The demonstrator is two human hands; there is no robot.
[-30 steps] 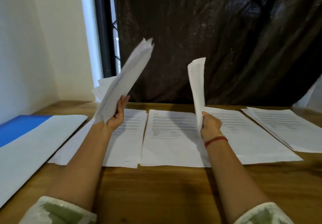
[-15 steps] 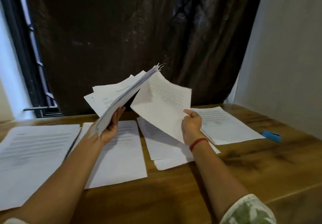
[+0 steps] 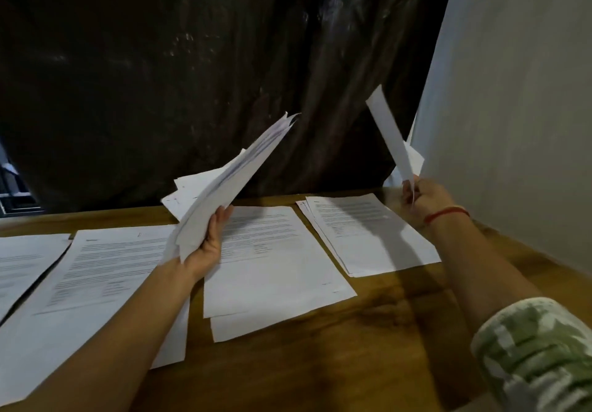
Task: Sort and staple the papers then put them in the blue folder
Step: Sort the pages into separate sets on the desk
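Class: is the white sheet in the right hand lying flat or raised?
Raised: the right hand pinches the white paper sheet near upright, above the wooden table.

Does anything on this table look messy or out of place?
The middle pile is askew: a lower sheet pokes out past its near edge. The stack gripped by the left hand is fanned unevenly.

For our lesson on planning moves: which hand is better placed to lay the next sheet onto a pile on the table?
Right, probably. The right hand pinches a single sheet, raised near the rightmost pile. The left hand is occupied gripping the thick stack.
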